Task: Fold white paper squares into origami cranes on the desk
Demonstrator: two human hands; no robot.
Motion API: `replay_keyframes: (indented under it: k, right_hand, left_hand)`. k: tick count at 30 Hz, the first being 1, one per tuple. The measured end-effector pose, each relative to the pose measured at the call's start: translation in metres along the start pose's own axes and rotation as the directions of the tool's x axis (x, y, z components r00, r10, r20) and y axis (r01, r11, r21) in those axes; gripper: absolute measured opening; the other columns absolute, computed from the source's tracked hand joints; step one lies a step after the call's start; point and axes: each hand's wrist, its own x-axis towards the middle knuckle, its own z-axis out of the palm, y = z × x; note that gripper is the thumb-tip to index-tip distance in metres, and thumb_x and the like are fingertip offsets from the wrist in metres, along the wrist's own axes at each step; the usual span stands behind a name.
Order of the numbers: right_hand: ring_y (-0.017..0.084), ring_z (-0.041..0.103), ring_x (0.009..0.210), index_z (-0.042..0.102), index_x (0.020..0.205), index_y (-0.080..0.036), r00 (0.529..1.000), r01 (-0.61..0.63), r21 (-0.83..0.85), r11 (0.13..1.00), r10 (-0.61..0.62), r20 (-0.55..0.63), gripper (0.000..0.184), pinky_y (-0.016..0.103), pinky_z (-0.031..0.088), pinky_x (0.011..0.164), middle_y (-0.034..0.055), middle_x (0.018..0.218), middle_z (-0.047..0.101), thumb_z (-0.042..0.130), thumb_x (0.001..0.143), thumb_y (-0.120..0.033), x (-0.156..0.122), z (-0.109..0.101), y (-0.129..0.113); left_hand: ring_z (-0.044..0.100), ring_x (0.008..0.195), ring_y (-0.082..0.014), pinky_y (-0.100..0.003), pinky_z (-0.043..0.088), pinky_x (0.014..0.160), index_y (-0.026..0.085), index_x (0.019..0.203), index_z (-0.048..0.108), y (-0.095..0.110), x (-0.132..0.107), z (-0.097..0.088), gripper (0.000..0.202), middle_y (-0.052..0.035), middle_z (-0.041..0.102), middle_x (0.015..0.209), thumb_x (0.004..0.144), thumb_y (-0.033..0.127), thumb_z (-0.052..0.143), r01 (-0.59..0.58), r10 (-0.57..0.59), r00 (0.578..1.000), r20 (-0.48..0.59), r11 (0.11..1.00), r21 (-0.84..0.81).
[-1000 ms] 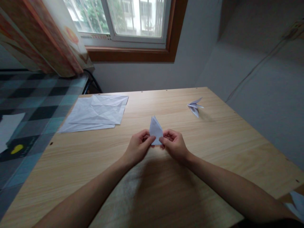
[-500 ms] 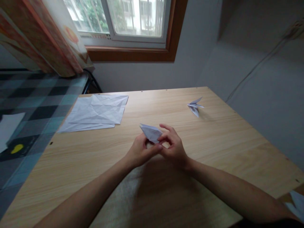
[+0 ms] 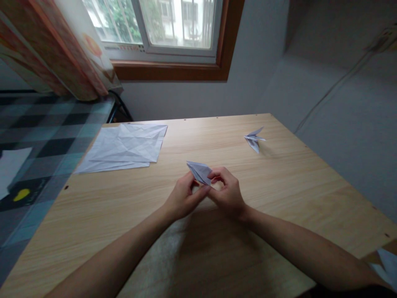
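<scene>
A small folded white paper piece [image 3: 199,171] is held just above the wooden table [image 3: 279,194], its point leaning to the upper left. My left hand [image 3: 182,199] pinches its lower edge from the left. From the right, my right hand [image 3: 228,192] pinches the same piece, fingers curled close together. Both hands meet at the middle of the table.
A stack of creased white paper sheets [image 3: 124,147] lies at the table's back left. A finished folded paper figure [image 3: 254,140] sits at the back right. A checked bedspread [image 3: 34,140] is to the left, a window and curtain behind, and a grey wall on the right.
The folded piece stood upright between my fingers a second ago; it now tilts over to the left. My right fingers, briefly spread, have curled back onto it.
</scene>
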Motion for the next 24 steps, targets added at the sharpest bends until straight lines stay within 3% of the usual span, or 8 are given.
replay_keyframes:
  k: [4,7,11,16,20,24]
  right_hand:
    - [0.018,0.067,0.076,0.064,0.087,-0.021,0.964,-0.265,0.265,0.927,0.252,0.081,0.025,0.031,0.055,0.072,0.0020,0.084,0.070,0.082,0.071,-0.029,0.0022,0.0019,0.0046]
    - [0.017,0.069,0.072,0.063,0.082,-0.020,0.929,-0.370,0.371,0.852,0.348,0.128,0.029,0.029,0.055,0.069,0.0007,0.077,0.071,0.084,0.068,-0.034,0.0040,0.0031,0.0047]
    - [0.015,0.069,0.070,0.058,0.083,-0.021,0.922,-0.382,0.426,0.820,0.368,0.118,0.031,0.026,0.054,0.068,-0.0016,0.074,0.070,0.084,0.068,-0.033,0.0054,0.0034,0.0019]
    - [0.014,0.068,0.063,0.057,0.106,-0.023,0.927,-0.364,0.433,0.824,0.367,0.081,0.045,0.026,0.054,0.063,-0.0044,0.071,0.068,0.081,0.071,-0.036,0.0069,0.0022,0.0001]
    - [0.012,0.063,0.059,0.067,0.090,-0.019,0.939,-0.340,0.348,0.874,0.337,0.070,0.029,0.025,0.052,0.058,-0.0005,0.071,0.069,0.079,0.072,-0.038,0.0077,0.0007,0.0005]
    - [0.012,0.060,0.056,0.067,0.081,-0.019,0.944,-0.329,0.292,0.898,0.326,0.061,0.024,0.024,0.049,0.054,-0.0008,0.066,0.067,0.077,0.074,-0.039,0.0061,0.0007,0.0013]
  left_hand:
    - [0.062,0.089,-0.0200,-0.030,0.050,0.074,0.016,0.099,0.065,0.0006,0.0031,-0.0001,0.025,-0.0077,0.065,0.098,0.084,0.036,0.068,-0.027,0.023,0.996,-0.084,0.998,-0.049]
    - [0.063,0.084,-0.0188,-0.029,0.049,0.072,0.017,0.093,0.064,0.0009,0.0035,0.0000,0.021,-0.0056,0.067,0.091,0.083,0.034,0.069,0.006,-0.017,0.992,-0.126,0.996,-0.089]
    - [0.060,0.072,-0.0142,-0.026,0.047,0.069,0.017,0.085,0.060,0.0019,0.0033,0.0007,0.015,-0.0006,0.065,0.078,0.081,0.027,0.070,0.031,-0.066,0.974,-0.217,0.987,-0.160]
    - [0.057,0.068,-0.0117,-0.024,0.044,0.066,0.017,0.083,0.055,0.0037,0.0049,0.0018,0.019,0.0021,0.062,0.074,0.076,0.022,0.072,0.032,-0.095,0.967,-0.238,0.967,-0.253]
    - [0.058,0.069,-0.0119,-0.025,0.044,0.066,0.017,0.086,0.053,0.0030,0.0047,0.0022,0.022,0.0015,0.061,0.076,0.075,0.022,0.072,0.052,-0.109,0.969,-0.222,0.968,-0.246]
    - [0.060,0.071,-0.0122,-0.025,0.045,0.067,0.020,0.089,0.047,-0.0001,0.0033,0.0037,0.029,0.0016,0.062,0.079,0.074,0.021,0.072,0.041,-0.119,0.960,-0.253,0.955,-0.292]
